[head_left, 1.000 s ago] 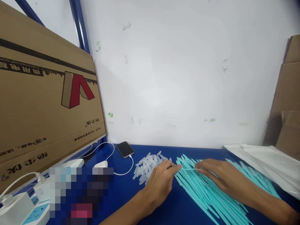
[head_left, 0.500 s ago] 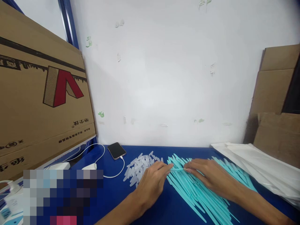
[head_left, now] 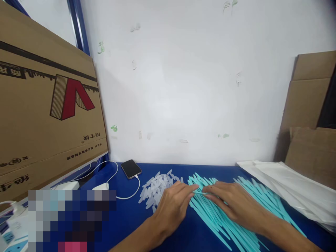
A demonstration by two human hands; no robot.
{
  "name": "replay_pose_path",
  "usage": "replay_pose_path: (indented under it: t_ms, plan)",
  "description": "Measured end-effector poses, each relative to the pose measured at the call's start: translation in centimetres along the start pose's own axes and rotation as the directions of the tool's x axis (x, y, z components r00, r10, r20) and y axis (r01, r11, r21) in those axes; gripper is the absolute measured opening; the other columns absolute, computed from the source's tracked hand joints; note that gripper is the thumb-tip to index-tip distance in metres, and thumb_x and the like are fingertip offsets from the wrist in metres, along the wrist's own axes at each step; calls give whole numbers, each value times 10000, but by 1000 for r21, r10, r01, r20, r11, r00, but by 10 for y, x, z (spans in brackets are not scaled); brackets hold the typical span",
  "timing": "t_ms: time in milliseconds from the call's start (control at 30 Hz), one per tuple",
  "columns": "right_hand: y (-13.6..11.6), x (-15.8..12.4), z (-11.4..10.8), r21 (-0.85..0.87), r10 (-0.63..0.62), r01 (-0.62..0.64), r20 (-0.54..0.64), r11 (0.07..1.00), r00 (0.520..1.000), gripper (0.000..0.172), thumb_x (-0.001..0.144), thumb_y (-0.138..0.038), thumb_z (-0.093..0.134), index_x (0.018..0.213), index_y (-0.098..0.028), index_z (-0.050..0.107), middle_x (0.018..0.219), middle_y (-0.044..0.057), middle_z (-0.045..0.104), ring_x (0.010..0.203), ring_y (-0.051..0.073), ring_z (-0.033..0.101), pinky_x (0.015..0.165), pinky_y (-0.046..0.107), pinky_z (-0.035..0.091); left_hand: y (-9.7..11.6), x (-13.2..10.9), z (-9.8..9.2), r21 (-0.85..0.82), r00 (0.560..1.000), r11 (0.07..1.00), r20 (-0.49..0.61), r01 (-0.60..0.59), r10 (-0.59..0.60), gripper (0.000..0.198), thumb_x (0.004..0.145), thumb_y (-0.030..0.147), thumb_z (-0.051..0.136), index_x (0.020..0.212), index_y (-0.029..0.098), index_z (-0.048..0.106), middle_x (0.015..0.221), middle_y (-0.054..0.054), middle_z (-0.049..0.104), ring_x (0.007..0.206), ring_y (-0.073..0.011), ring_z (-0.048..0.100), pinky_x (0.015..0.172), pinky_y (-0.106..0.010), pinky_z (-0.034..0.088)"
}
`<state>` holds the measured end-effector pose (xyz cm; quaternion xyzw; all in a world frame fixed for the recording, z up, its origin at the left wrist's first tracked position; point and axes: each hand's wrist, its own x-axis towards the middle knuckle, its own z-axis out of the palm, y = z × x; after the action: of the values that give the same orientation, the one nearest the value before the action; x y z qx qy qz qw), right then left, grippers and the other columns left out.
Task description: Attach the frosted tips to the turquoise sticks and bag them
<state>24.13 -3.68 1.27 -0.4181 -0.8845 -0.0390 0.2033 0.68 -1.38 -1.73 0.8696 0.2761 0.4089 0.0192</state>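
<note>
A slim turquoise stick (head_left: 199, 193) spans the small gap between my two hands, low over a pile of similar sticks. My left hand (head_left: 174, 203) pinches its left end with the fingertips. At the other end, my right hand (head_left: 233, 199) has thumb and fingers closed on it. Long, tapered turquoise sticks (head_left: 210, 217) lie beneath and in front of my right hand, partly covered by it. Left of them, small translucent white tapered pieces (head_left: 157, 187) form a heap, partly hidden behind my left hand. A second group of turquoise sticks (head_left: 265, 194) lies beyond my right forearm.
A phone (head_left: 131, 169) with a white cable rests at the back left of the blue table (head_left: 118, 217). A large printed carton (head_left: 34, 105) stands on the left. White plastic sheets (head_left: 286, 185) and brown cardboard (head_left: 309, 147) are on the right. A white wall (head_left: 168, 87) closes off the back.
My hands have come closer together, so less of the held stick shows between them. My left hand shifted slightly right, and my right hand slightly left and lower.
</note>
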Motion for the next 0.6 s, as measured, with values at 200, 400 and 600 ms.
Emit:
replay_pose_path:
  t_ms: [200,400,600]
  plan:
    - [21,4,0,-129,119,-141,-164,982,979,384,1022,-423,356,997,-237,691,973,79,674,793,208,645,629,309,478,-3,-1,-2,195,989,973,52,123,-136,463,982,129,414,1428,244,462,1243,-94,634,1135,-238,581,950,-426,537]
    - [74,-8,-6,-298,542,-556,-136,776,829,307,948,-384,450,853,-217,691,754,92,710,665,272,673,551,322,394,-20,-5,-4,480,937,853,155,204,-312,348,925,143,490,1257,145,596,1253,-160,590,1206,-332,518,992,-536,478]
    - [107,-25,-5,-364,645,-628,-90,688,759,205,850,-381,591,808,-214,702,805,114,716,739,322,684,566,342,398,-25,-7,-3,525,914,828,210,194,-347,337,929,142,492,1241,162,619,1236,-159,584,1207,-332,513,978,-520,476]
